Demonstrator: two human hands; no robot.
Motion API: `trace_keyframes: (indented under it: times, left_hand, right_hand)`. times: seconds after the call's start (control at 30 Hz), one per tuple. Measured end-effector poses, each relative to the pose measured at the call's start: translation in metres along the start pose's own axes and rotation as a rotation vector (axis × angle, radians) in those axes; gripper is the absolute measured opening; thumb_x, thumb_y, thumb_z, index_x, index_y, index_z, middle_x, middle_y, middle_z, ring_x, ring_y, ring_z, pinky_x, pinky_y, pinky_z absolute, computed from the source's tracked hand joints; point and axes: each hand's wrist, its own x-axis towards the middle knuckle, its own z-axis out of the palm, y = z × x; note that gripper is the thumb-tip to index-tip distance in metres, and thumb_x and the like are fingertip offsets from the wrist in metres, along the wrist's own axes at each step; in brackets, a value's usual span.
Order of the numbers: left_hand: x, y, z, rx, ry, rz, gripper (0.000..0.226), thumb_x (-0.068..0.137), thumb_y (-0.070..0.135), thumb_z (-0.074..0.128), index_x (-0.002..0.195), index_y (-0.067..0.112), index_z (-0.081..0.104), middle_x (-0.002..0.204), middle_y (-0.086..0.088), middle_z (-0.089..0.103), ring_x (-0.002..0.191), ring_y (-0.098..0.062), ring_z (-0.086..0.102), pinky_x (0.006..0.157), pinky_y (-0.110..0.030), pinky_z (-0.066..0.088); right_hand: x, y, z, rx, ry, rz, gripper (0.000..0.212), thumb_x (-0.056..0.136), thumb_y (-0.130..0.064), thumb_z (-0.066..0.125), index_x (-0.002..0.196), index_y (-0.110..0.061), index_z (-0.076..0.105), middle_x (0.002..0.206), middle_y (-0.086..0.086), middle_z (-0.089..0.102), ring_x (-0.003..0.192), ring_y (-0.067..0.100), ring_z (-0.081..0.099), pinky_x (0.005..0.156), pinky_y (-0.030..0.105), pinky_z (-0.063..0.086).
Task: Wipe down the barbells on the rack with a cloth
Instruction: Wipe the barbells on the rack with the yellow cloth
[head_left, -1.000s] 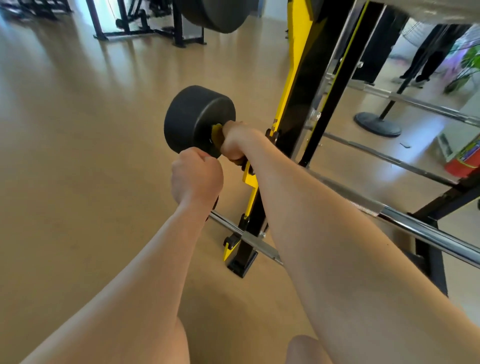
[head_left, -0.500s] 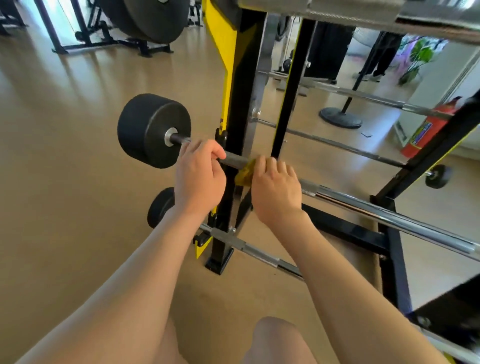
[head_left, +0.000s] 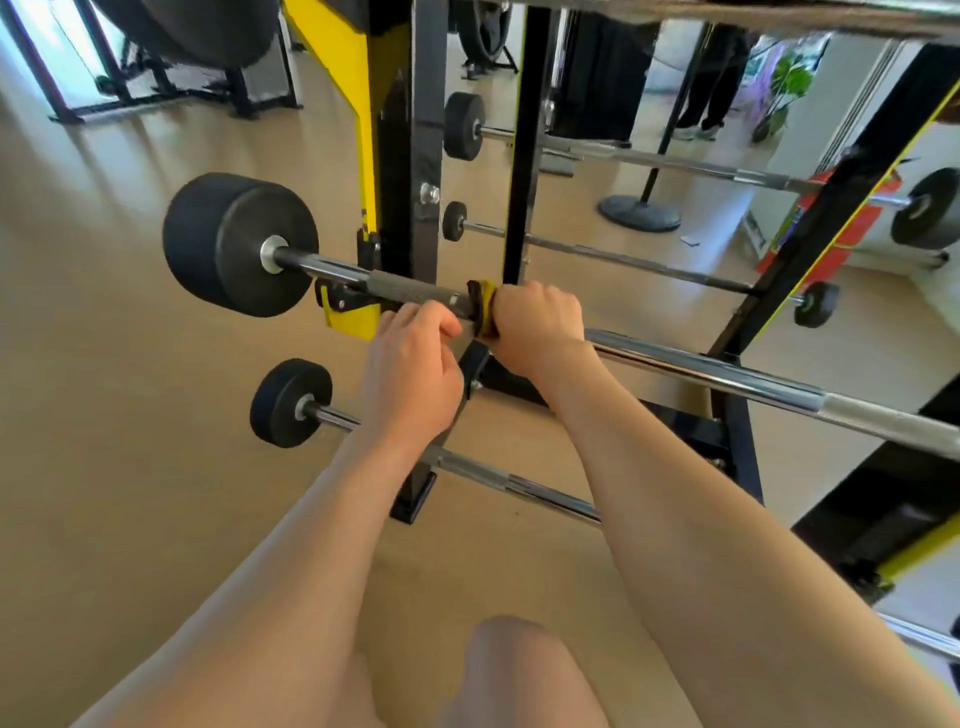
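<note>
A steel barbell (head_left: 363, 280) with a big black end weight (head_left: 239, 244) lies across the yellow and black rack (head_left: 395, 156). My right hand (head_left: 537, 322) grips a yellow cloth (head_left: 485, 306) wrapped round the bar, just right of the rack upright. My left hand (head_left: 415, 364) hangs just below and in front of the bar, left of the cloth. Its fingers are curled and the bar runs unbroken above its knuckles. The bar continues right as polished chrome (head_left: 753, 384).
A lower barbell (head_left: 291, 402) with a small black weight sits on the rack beneath my hands. More barbells (head_left: 462, 132) rest on the far side. A red fire extinguisher (head_left: 841, 234) stands at right, a person's legs (head_left: 711, 78) at the back. Tan floor lies left.
My right hand has slid the cloth rightward along the bar, away from the big weight. My left hand has come off the bar and dropped just below it.
</note>
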Motion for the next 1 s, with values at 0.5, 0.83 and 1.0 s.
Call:
trace_keyframes:
  times: [0.5,0.83,1.0]
  left_hand:
    - [-0.032,0.093,0.061,0.07,-0.177,0.367,0.023,0.091,0.012,0.069,0.113,0.017,0.064,0.121,-0.001,0.057,0.12,-0.021,0.053,0.1,-0.039,0.053]
    - [-0.053,0.197,0.119,-0.009,-0.182,0.541,0.073,0.079,-0.003,0.072,0.146,0.008,0.045,0.146,-0.014,0.051,0.139,-0.035,0.046,0.118,-0.049,0.036]
    - [-0.058,0.209,0.142,0.02,-0.245,0.54,0.09,0.078,-0.005,0.073,0.158,0.008,0.034,0.165,-0.016,0.036,0.158,-0.035,0.022,0.129,-0.057,0.015]
  right_hand:
    - [-0.157,0.191,0.01,-0.194,0.195,0.428,0.024,0.087,-0.025,0.064,0.109,-0.022,0.057,0.106,0.004,0.066,0.12,0.035,0.055,0.121,0.071,0.01]
    - [-0.158,0.206,0.01,-0.172,0.224,0.309,0.024,0.091,-0.029,0.064,0.113,-0.02,0.063,0.109,0.003,0.072,0.117,0.032,0.059,0.111,0.049,0.031]
    - [-0.212,0.263,0.014,-0.323,0.275,0.463,0.035,0.09,-0.025,0.072,0.122,-0.022,0.057,0.124,0.004,0.069,0.139,0.031,0.05,0.123,0.062,0.015]
